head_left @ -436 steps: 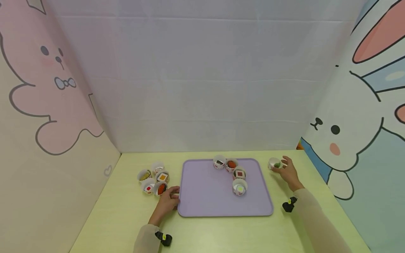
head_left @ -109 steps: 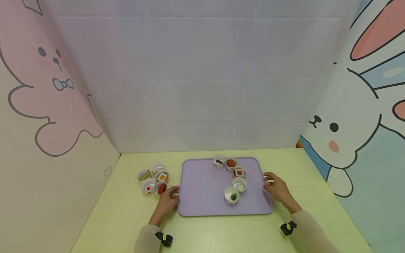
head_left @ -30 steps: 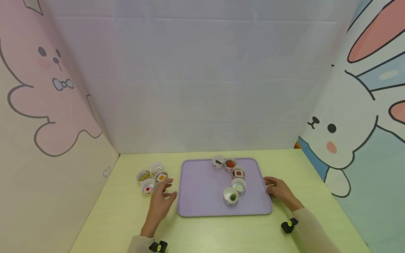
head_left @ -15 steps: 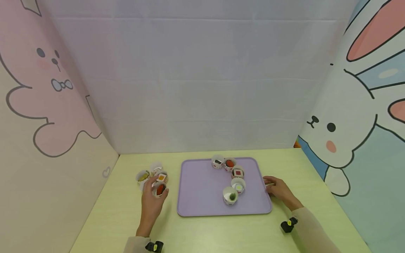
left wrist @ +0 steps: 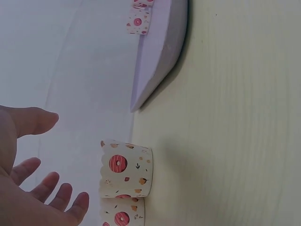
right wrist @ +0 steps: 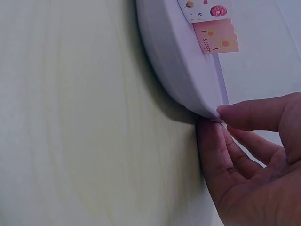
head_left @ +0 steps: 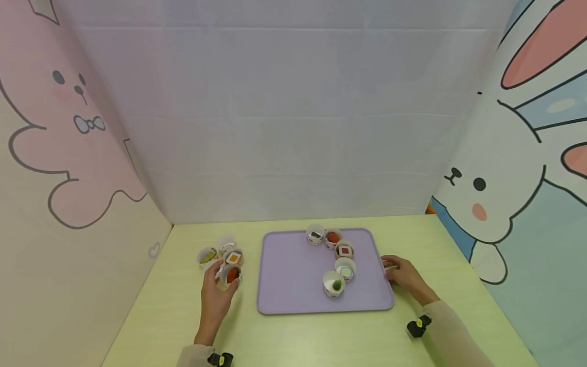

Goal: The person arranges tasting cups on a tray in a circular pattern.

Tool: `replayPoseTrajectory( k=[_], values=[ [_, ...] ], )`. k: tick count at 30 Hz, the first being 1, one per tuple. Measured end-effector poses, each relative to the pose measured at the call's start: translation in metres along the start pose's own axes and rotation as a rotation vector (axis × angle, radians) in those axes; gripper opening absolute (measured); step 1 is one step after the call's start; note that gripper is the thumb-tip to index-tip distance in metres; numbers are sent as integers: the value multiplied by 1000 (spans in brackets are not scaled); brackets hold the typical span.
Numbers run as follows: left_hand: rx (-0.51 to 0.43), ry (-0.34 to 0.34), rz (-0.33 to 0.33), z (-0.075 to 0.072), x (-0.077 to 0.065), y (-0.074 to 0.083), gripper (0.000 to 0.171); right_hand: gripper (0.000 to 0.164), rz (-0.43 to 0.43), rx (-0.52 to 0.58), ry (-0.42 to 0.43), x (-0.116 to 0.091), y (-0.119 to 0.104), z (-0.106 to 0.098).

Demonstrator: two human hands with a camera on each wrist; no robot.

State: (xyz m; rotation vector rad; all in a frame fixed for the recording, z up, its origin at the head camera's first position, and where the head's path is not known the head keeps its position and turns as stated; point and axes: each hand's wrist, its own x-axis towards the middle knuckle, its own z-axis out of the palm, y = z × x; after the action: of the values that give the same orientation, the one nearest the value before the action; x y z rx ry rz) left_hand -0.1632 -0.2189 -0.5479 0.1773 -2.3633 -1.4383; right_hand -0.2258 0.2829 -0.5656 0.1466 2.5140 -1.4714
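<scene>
Leftwards, a paper muffin cup with yellow filling stands on the table in a tight cluster. The left hand, thumb and fingers spread, straddles the cup with red-orange filling, apparently without gripping it; closing too wide could knock the orange-square cup just beside it, and a hard squeeze might crumple the paper. Rightward, five cups curve down the lilac tray; the right hand pinches its right rim, where a sudden tug could topple them.

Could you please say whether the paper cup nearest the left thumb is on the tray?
Off: in the head view, a strip of table separates the paper cup from the lilac tray.
</scene>
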Motion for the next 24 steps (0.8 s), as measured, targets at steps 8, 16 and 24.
replayPoseTrajectory(
  k=[8,16,24],
  values=[
    [5,-5,-38,2,0,-9,65,58,0,-8,1,0,0,0],
    [14,-25,-80,6,1,-19,68,58,-1,0,1,1,0,0],
    [45,20,-67,7,2,-23,64,58,9,22,-5,-1,-1,0]
  ],
)
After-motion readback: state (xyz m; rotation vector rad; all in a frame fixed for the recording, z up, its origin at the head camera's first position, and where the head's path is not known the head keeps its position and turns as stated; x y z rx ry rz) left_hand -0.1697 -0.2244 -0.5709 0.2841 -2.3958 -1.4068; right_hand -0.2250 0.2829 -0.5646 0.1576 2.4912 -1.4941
